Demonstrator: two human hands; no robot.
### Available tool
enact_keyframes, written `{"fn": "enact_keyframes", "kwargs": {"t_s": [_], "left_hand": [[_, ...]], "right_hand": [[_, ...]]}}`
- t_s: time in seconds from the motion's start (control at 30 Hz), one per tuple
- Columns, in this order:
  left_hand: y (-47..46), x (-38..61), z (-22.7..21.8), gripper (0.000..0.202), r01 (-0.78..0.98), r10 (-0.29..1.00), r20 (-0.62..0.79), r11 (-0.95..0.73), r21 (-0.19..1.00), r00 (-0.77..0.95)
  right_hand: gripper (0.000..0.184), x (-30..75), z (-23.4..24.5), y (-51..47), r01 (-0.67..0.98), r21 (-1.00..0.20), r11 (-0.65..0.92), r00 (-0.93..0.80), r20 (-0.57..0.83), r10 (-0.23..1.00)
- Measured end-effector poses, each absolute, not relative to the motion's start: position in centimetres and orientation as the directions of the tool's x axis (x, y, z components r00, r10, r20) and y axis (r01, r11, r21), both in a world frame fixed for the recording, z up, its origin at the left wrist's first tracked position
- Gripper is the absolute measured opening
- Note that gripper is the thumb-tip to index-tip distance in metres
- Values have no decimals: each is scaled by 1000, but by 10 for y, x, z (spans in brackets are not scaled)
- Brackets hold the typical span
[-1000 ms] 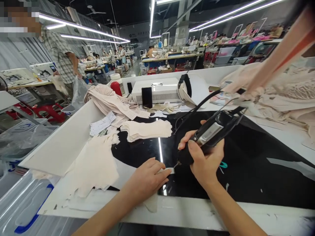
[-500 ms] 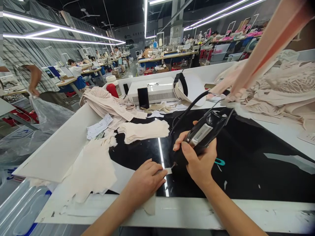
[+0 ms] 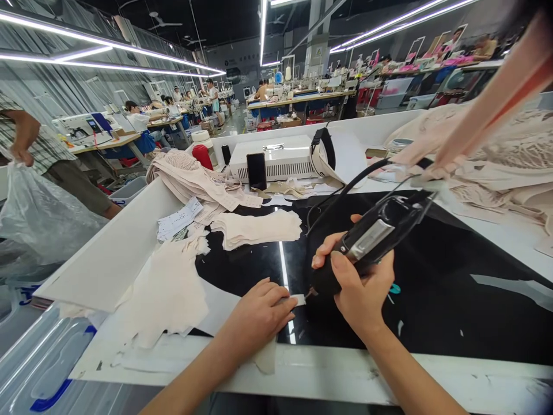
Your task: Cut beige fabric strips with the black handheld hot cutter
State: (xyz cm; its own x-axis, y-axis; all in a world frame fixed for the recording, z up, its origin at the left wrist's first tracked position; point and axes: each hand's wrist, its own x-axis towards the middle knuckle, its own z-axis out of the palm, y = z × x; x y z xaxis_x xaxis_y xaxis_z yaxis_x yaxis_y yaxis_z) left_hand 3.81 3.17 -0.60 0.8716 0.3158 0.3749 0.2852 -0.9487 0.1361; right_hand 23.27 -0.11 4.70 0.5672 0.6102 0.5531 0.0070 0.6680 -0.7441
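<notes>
My right hand [image 3: 365,288] is wrapped round a black corded power tool [image 3: 371,242] with a silver plate on its side. The tool is tilted, its thin tip low over the black glass tabletop [image 3: 432,294]. That tip is at the end of a pale fabric strip [image 3: 299,300]; whether they touch I cannot tell. My left hand [image 3: 259,311] lies over the strip, its fingers close together and pressing it down; most of the strip is hidden. A stack of cream fabric pieces [image 3: 259,227] sits beyond my left hand, and a larger cream pile [image 3: 168,294] lies to its left.
A pink fabric band [image 3: 479,115] hangs down to the tool's rear. Behind are a white vented box [image 3: 272,158], a phone [image 3: 256,171] and a visor [image 3: 324,153]. Beige fabric heaps [image 3: 505,173] lie right. A person at far left holds a plastic bag [image 3: 43,213].
The view has shifted slightly. My right hand and the tool have tilted a little further to the right, while my left hand stays on the strip. The person at left has lifted the bag.
</notes>
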Motion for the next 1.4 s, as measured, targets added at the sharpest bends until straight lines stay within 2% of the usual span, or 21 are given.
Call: {"fn": "enact_keyframes", "kwargs": {"t_s": [0.1, 0.27, 0.5, 0.73, 0.97, 1.13, 1.4], "left_hand": [[32, 39, -6, 21, 280, 307, 400, -952, 127, 864], [32, 39, -6, 24, 275, 307, 391, -951, 138, 867], [25, 23, -7, 16, 319, 355, 353, -935, 156, 866], [20, 18, -12, 18, 341, 395, 400, -918, 202, 827], [16, 20, -18, 16, 354, 428, 403, -902, 248, 809], [16, 23, -22, 15, 348, 414, 419, -910, 227, 808], [15, 25, -24, 17, 356, 419, 435, -908, 222, 797]], "right_hand": [[42, 232, 44, -4, -11, -738, 675, 542, 563, 624], [33, 231, 42, -5, 1, -746, 665, 541, 560, 628], [51, 236, 40, -10, -3, -740, 673, 518, 574, 634], [53, 241, 39, -11, 48, -729, 683, 514, 604, 609], [53, 247, 40, -10, 59, -763, 644, 554, 562, 615], [50, 239, 49, -2, 19, -744, 668, 585, 550, 596], [49, 225, 45, 7, -45, -743, 668, 531, 549, 646]]}}
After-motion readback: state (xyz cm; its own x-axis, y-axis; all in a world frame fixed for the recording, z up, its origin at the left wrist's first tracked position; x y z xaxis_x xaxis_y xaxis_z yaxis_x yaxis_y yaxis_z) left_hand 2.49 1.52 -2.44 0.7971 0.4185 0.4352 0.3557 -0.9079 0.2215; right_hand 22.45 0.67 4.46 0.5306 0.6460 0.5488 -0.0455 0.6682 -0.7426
